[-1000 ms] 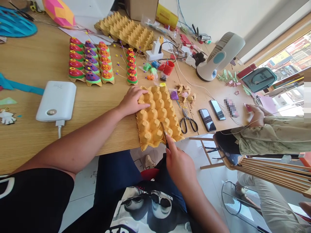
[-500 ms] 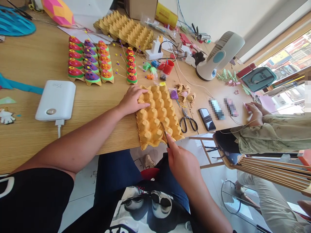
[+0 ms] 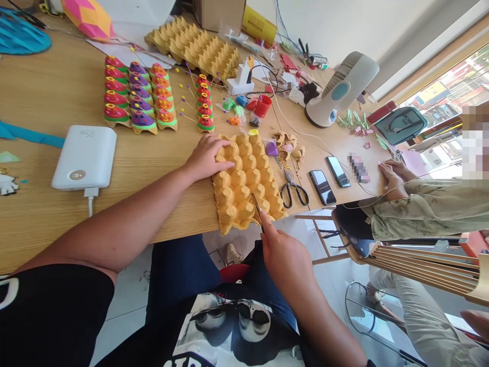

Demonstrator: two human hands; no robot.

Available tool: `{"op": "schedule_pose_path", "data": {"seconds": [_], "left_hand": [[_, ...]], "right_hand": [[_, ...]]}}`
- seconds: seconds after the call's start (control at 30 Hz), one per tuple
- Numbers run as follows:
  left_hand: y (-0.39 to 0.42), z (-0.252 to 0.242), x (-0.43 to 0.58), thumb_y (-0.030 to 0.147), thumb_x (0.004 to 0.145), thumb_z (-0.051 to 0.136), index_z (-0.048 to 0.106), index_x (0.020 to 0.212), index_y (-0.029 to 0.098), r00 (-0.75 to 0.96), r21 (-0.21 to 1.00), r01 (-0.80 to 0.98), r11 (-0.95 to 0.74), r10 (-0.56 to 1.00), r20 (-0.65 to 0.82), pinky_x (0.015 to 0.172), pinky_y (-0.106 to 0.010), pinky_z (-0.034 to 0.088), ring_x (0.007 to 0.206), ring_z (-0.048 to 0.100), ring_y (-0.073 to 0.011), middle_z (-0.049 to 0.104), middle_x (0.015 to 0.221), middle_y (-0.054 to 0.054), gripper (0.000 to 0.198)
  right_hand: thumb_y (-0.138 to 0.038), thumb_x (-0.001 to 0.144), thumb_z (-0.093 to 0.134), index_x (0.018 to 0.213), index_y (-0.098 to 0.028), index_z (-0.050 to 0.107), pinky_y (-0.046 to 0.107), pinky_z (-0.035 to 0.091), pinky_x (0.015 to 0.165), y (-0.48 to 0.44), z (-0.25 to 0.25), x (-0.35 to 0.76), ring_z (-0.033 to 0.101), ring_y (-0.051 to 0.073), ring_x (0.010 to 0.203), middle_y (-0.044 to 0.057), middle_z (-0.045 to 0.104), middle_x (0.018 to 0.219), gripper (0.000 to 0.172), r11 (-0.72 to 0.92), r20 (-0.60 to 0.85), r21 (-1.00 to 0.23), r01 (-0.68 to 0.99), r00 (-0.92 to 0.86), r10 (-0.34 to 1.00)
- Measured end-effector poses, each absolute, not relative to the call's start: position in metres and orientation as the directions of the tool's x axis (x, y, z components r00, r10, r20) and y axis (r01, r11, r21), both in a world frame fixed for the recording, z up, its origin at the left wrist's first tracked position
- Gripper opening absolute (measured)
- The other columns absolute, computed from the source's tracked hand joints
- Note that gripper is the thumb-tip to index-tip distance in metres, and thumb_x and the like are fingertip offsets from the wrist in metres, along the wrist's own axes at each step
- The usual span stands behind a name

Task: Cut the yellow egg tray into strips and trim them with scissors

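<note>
A yellow moulded-pulp egg tray (image 3: 244, 178) lies at the table's front edge, its near end jutting past the edge. My left hand (image 3: 206, 159) holds the tray's left side, thumb on top and fingers curved over the cups. In my right hand (image 3: 284, 252) is a knife (image 3: 259, 209), its handle mostly hidden by my closed fingers. The blade points away from me and sits between two rows of cups near the tray's near end. Black-handled scissors (image 3: 294, 192) lie just right of the tray.
Painted egg-cup strips (image 3: 143, 102) stand behind, left of centre, near another egg tray (image 3: 194, 48). A white power bank (image 3: 86, 158) lies left. Phones (image 3: 323, 186), a fan (image 3: 342, 89) and a red cup (image 3: 262, 106) are rightward. Another person's hands (image 3: 395, 176) rest at the table's right.
The whole view has shifted slightly. Both hands, the knife and the egg tray keep nearly the same positions relative to each other. The other person's hands have moved a little.
</note>
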State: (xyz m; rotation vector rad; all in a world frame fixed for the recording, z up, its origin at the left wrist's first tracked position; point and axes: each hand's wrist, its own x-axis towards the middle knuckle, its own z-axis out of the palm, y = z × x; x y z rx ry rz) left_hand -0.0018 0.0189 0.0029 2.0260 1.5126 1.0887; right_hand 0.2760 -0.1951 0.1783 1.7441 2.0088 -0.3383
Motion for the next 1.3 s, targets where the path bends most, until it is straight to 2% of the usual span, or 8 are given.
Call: {"op": "schedule_pose_path", "data": {"seconds": [0.33, 0.53, 0.6, 0.67, 0.77, 0.87, 1.1, 1.3], "left_hand": [[0.02, 0.002, -0.002, 0.052, 0.083, 0.093, 0.078, 0.141, 0.032, 0.122, 0.705, 0.61, -0.362, 0.922, 0.368, 0.142, -0.069, 0.036, 0.159, 0.05, -0.0452, 0.069, 0.15, -0.013, 0.063], [0.02, 0.003, -0.001, 0.054, 0.083, 0.093, 0.077, 0.144, 0.031, 0.125, 0.698, 0.618, -0.363, 0.921, 0.368, 0.141, -0.067, 0.038, 0.156, 0.05, -0.0438, 0.067, 0.148, -0.012, 0.067], [0.019, 0.004, -0.001, 0.055, 0.083, 0.093, 0.077, 0.144, 0.03, 0.129, 0.694, 0.625, -0.357, 0.924, 0.36, 0.141, -0.068, 0.037, 0.157, 0.049, -0.0443, 0.067, 0.149, -0.012, 0.068], [0.018, 0.006, -0.001, 0.054, 0.083, 0.092, 0.077, 0.145, 0.029, 0.13, 0.695, 0.628, -0.35, 0.928, 0.349, 0.142, -0.069, 0.036, 0.157, 0.049, -0.0449, 0.066, 0.15, -0.013, 0.068], [0.017, 0.008, 0.0, 0.053, 0.083, 0.092, 0.077, 0.145, 0.028, 0.126, 0.7, 0.628, -0.34, 0.932, 0.34, 0.141, -0.068, 0.036, 0.158, 0.049, -0.0451, 0.067, 0.151, -0.014, 0.068], [0.016, 0.009, 0.0, 0.054, 0.084, 0.091, 0.076, 0.146, 0.029, 0.124, 0.698, 0.629, -0.343, 0.93, 0.346, 0.142, -0.068, 0.037, 0.158, 0.05, -0.0443, 0.07, 0.149, -0.013, 0.068], [0.015, 0.009, 0.003, 0.058, 0.084, 0.09, 0.078, 0.144, 0.027, 0.127, 0.695, 0.619, -0.365, 0.92, 0.37, 0.14, -0.068, 0.039, 0.152, 0.057, -0.0439, 0.072, 0.142, -0.014, 0.069], [0.014, 0.011, 0.005, 0.055, 0.081, 0.093, 0.079, 0.142, 0.029, 0.121, 0.703, 0.615, -0.357, 0.924, 0.363, 0.14, -0.073, 0.038, 0.156, 0.054, -0.0468, 0.074, 0.145, -0.014, 0.068]], "right_hand": [[-0.021, 0.119, 0.054, 0.185, -0.034, 0.049, 0.029, 0.056, 0.076, -0.196, 0.185, 0.297, 0.089, 0.027, 0.101, 0.01, 0.092, 0.115, 0.068, 0.162, -0.484, 0.034, 0.986, -0.125, 0.866], [-0.038, 0.116, 0.046, 0.178, -0.024, 0.056, 0.04, 0.065, 0.092, -0.198, 0.166, 0.355, 0.085, 0.032, 0.115, 0.015, 0.088, 0.135, 0.064, 0.06, -0.228, -0.381, 0.922, -0.157, 0.961], [-0.046, 0.116, 0.043, 0.169, -0.021, 0.064, 0.04, 0.065, 0.091, -0.194, 0.154, 0.369, 0.083, 0.03, 0.107, 0.013, 0.088, 0.124, 0.061, 0.01, -0.164, -0.536, 0.844, -0.116, 0.979], [-0.056, 0.111, 0.052, 0.142, -0.018, 0.076, 0.037, 0.063, 0.084, -0.184, 0.14, 0.378, 0.079, 0.027, 0.095, 0.01, 0.085, 0.107, 0.054, -0.017, -0.119, -0.628, 0.778, -0.075, 0.99], [-0.07, 0.101, 0.062, 0.101, -0.022, 0.077, 0.032, 0.052, 0.068, -0.165, 0.118, 0.389, 0.062, 0.021, 0.07, -0.002, 0.062, 0.072, 0.051, -0.104, -0.079, -0.648, 0.755, 0.069, 0.994], [-0.079, 0.096, 0.061, 0.09, -0.024, 0.071, 0.031, 0.043, 0.062, -0.145, 0.099, 0.4, 0.053, 0.02, 0.066, -0.005, 0.048, 0.063, 0.057, -0.166, -0.022, -0.644, 0.747, 0.199, 0.98], [-0.073, 0.101, 0.054, 0.09, -0.026, 0.065, 0.032, 0.036, 0.064, -0.116, 0.085, 0.41, 0.048, 0.019, 0.066, -0.006, 0.049, 0.066, 0.05, -0.109, 0.096, -0.57, 0.815, 0.197, 0.976], [-0.059, 0.102, 0.048, 0.092, -0.028, 0.059, 0.034, 0.038, 0.069, -0.095, 0.083, 0.401, 0.055, 0.024, 0.073, 0.0, 0.059, 0.073, 0.034, -0.085, 0.117, -0.516, 0.853, 0.168, 0.979]]}}
